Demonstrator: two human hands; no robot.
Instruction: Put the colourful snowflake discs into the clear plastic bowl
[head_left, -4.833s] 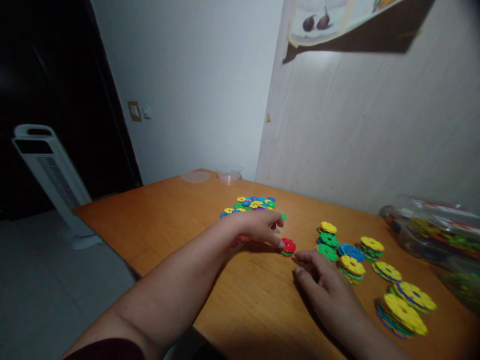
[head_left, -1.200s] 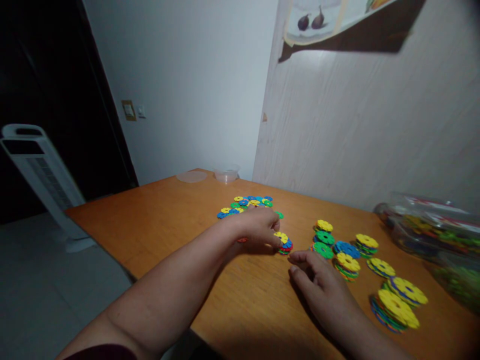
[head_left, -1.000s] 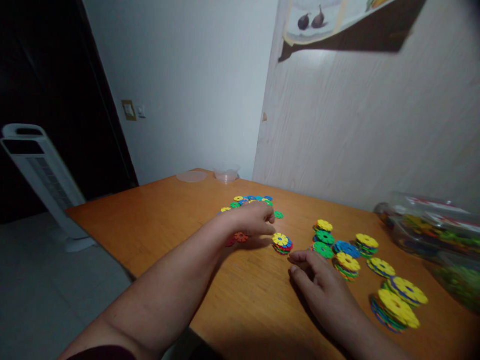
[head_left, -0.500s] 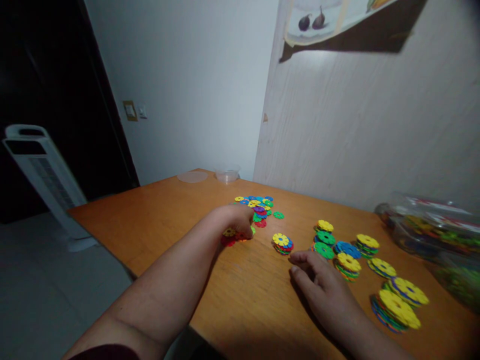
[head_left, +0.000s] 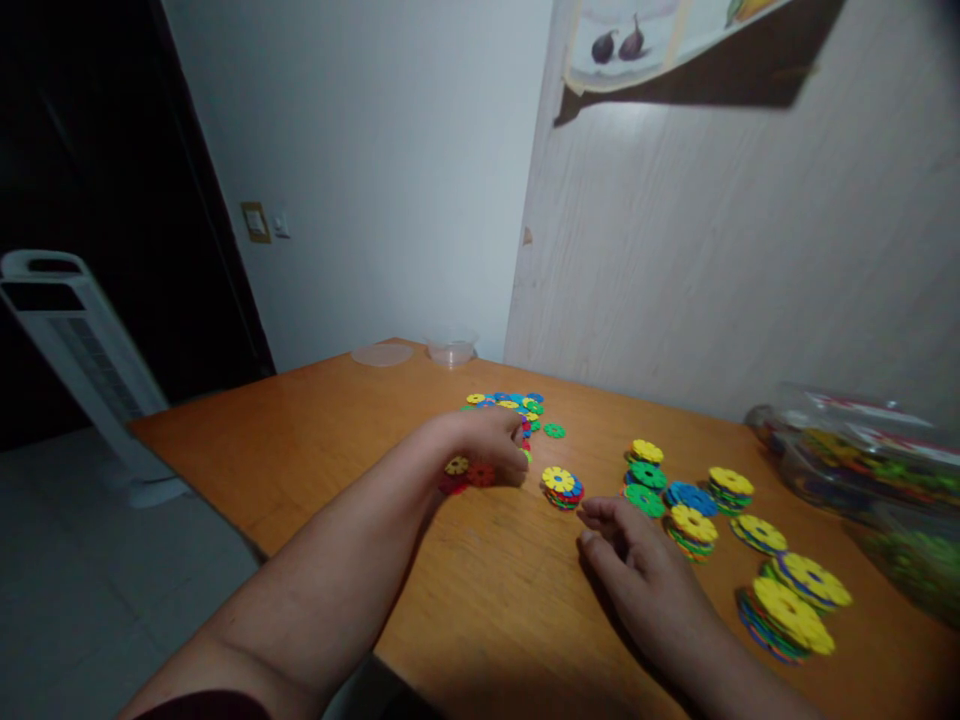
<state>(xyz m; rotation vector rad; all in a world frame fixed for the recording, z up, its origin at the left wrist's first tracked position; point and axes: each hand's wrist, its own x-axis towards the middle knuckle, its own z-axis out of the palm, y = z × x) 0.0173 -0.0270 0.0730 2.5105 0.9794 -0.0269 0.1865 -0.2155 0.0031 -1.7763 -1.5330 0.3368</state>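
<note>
Left hand [head_left: 487, 440] back from small stack [head_left: 562, 487] to loose discs [head_left: 510, 403], fingers curled, cannot tell if gripping | right hand [head_left: 637, 565] unchanged, flat, open on table [head_left: 337, 420] | bag [head_left: 847, 460] blurred, cut off.

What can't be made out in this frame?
1. Head view: whether the left hand holds a disc; its curled fingers cover the near edge of the loose discs.
2. Head view: what the clear container holds; it is blurred and cut off by the right edge.
3. Head view: how many discs the nearest stack has; too small and blurred.
4. Head view: the wall picture; cut off by the top edge.
</note>
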